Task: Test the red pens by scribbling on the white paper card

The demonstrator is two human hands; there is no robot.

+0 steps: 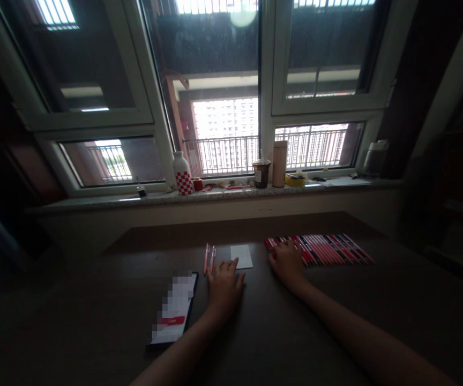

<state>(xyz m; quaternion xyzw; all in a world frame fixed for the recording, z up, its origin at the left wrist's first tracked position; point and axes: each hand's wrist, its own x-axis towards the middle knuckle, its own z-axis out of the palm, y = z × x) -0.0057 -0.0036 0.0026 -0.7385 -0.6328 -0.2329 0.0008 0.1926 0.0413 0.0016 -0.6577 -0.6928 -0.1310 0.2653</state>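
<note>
My left hand [225, 284] rests palm down on the table with its fingers spread. Its fingertips lie beside two pink pens [206, 259] and at the lower left edge of a small white card [241, 256]. Nothing shows in its grasp. My right hand [289, 264] lies over the left end of a side-by-side row of red, pink and black pens [328, 249]. Its fingers are bent slightly and a little apart, touching the pens. The hand hides part of that end of the row.
A phone [175, 308] with a lit screen lies left of my left forearm on the dark table [263, 343]. Beyond the table, the windowsill [155, 199] holds a checkered bottle [184, 177], a drink cup [261, 174], a tall tan flask [279, 163] and a yellow item [295, 179].
</note>
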